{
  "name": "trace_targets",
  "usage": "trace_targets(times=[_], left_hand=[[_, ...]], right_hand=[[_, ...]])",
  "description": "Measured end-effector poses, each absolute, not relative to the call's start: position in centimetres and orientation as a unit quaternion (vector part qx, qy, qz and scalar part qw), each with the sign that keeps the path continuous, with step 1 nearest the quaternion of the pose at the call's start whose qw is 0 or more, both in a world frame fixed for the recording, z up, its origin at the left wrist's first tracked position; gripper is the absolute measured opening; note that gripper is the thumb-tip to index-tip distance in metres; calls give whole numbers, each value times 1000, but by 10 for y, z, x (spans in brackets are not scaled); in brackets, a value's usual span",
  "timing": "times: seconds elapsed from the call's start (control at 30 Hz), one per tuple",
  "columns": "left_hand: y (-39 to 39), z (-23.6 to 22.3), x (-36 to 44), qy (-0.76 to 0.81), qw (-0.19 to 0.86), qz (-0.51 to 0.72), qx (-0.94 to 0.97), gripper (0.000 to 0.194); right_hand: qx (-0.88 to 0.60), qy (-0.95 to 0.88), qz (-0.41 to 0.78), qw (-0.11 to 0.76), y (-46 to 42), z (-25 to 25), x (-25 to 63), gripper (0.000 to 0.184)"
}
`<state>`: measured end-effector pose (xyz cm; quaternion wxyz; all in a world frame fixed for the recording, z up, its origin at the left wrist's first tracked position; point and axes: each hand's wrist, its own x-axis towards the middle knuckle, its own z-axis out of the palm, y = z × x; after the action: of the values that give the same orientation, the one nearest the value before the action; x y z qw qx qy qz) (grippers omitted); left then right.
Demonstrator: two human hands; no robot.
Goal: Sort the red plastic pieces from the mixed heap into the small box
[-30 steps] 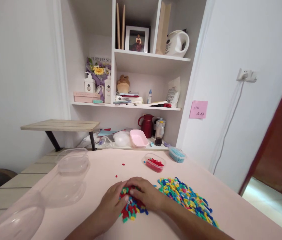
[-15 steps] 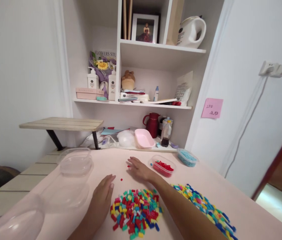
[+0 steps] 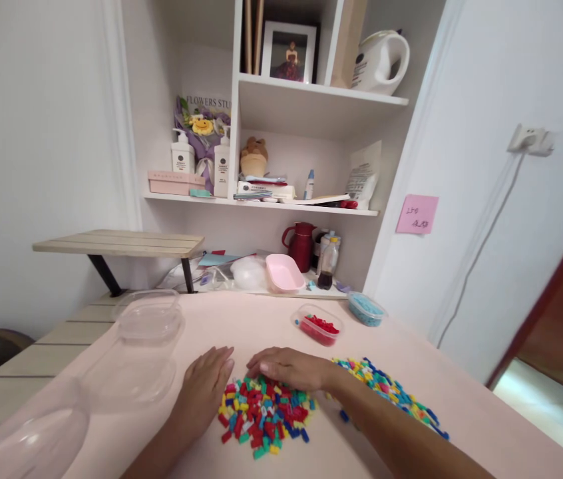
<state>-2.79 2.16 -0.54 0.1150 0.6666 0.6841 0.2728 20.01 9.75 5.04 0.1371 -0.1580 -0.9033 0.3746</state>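
A pile of small building bricks in mixed colours [image 3: 264, 416] lies on the pink tabletop in front of me. My left hand [image 3: 206, 382] rests at the pile's left edge, fingers stretched out together, holding nothing. Across the far edge of the pile lies my right hand [image 3: 289, 368], palm down with fingers extended and slightly bent, covering some bricks. Nothing shows gripped in it. To the right, partly behind my right forearm, spreads a second heap of bricks [image 3: 386, 386]. Beyond it stands a clear tub of red bricks [image 3: 321, 329].
A clear tub of light blue pieces [image 3: 367, 311] stands at the back right. Transparent containers [image 3: 149, 322] and a large clear one [image 3: 36, 426] sit at the left. Behind the table edge are a pink basin [image 3: 285, 274], a red jug [image 3: 301, 246] and a bottle [image 3: 328, 266].
My right hand has drawn back towards me onto the pile's far edge. The two loose red pieces beyond the pile no longer show. My left hand has barely moved.
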Motion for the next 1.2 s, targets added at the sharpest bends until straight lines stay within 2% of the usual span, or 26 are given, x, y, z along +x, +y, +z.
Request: trace_targets(times=[0.1,0.2,0.27,0.47,0.7,1.07,1.2], left_hand=[[23,-6,-31,686,99,275,666,50],[26,-5,-33,682,85,270,674,52],[27,-3,-32,682,78,261,679,52],[27,0,-28,689,39,230,686,48],[39,-12,-38,668,13,240,704,44],[45,-9,-46,660,30,240,711,48],[42,-5,-42,663,43,254,703,49]], right_hand=[[-221,-847,427,226,86,55,221,56],[-337,-791,387,334,82,45,233,63],[-386,-775,357,350,82,33,231,65],[-373,-864,217,261,69,8,190,50],[-374,-903,125,169,45,15,160,51],[-370,-889,219,157,40,32,164,30],[-328,-900,245,152,41,28,176,32]])
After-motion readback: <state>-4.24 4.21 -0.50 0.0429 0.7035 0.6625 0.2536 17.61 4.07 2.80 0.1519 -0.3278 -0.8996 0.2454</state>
